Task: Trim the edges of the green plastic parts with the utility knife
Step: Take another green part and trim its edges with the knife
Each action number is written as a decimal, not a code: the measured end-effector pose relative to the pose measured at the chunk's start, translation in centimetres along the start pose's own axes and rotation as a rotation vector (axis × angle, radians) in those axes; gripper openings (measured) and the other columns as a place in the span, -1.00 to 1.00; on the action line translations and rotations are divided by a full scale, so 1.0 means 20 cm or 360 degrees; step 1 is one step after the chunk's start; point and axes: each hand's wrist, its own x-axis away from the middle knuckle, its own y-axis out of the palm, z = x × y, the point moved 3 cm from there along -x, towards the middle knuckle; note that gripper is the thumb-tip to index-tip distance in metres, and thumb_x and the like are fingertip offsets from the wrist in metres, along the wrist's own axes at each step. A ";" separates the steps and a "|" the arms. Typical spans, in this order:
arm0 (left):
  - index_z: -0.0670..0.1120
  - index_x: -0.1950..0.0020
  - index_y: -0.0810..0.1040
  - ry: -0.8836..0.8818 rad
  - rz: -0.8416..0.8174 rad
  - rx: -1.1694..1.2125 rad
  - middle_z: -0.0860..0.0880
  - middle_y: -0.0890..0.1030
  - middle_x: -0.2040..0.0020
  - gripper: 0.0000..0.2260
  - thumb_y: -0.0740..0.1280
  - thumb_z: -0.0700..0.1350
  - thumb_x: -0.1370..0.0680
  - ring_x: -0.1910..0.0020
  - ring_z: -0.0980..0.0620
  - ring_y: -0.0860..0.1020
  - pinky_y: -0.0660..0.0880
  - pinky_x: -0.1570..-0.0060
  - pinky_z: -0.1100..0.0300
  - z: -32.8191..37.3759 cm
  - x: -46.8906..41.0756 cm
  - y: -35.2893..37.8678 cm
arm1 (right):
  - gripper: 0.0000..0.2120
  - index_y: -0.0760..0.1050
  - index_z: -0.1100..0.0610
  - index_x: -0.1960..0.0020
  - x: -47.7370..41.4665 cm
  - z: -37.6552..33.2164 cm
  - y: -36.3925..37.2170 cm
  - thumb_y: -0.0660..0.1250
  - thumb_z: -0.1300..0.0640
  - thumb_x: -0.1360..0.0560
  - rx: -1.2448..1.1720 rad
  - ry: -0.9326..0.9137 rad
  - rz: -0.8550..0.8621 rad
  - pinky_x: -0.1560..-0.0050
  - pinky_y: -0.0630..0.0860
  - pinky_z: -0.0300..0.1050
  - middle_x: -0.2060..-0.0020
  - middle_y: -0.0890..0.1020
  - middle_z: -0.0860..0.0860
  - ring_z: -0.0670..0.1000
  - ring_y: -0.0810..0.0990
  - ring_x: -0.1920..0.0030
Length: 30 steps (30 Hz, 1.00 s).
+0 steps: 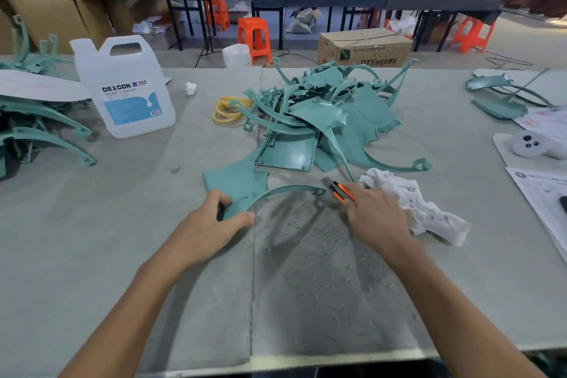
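Note:
My left hand grips the near end of a curved green plastic part that lies on the grey table cover, its thin arc reaching right. My right hand holds an orange and black utility knife, blade end pointing up-left toward the tip of that arc. A pile of green plastic parts lies just behind. Green shavings are scattered between my hands.
A white cloth lies right of my right hand. A white DEXCON jug and yellow rings stand at left-centre. More green parts are stacked far left and others far right. Papers and a white controller lie at right.

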 end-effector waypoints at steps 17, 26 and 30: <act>0.14 0.03 0.53 0.0016 -0.0062 0.0337 0.10 0.63 0.04 -0.44 0.40 0.52 -0.23 -0.01 0.06 0.59 0.46 -0.06 0.02 -0.05 -0.11 -0.06 | -0.78 0.31 -0.03 -0.32 0.07 -0.08 0.13 0.11 -0.02 -0.70 -0.0162 0.0094 0.0059 0.13 0.34 0.07 -0.09 0.63 0.16 0.31 0.63 -0.04; 0.27 -0.01 0.44 0.0071 -0.0093 0.0193 0.26 0.55 -0.09 -0.46 0.38 0.55 -0.20 -0.08 0.24 0.54 0.48 -0.15 0.13 -0.03 -0.03 0.01 | -0.70 0.36 -0.12 -0.35 0.09 -0.11 0.00 0.20 -0.15 -0.65 -0.0720 0.0050 0.0021 0.12 0.60 0.08 0.05 0.65 -0.02 0.07 0.62 0.18; 0.16 -0.06 0.43 0.0048 0.0007 0.0206 0.20 0.58 -0.09 -0.33 0.36 0.59 -0.16 -0.06 0.20 0.57 0.51 -0.16 0.09 -0.08 0.00 -0.08 | -0.73 0.47 -0.23 -0.10 0.04 -0.49 0.09 0.40 -0.29 -0.48 -0.1537 -0.0160 -0.0438 0.47 0.55 -0.08 0.30 0.58 -0.04 -0.01 0.55 0.47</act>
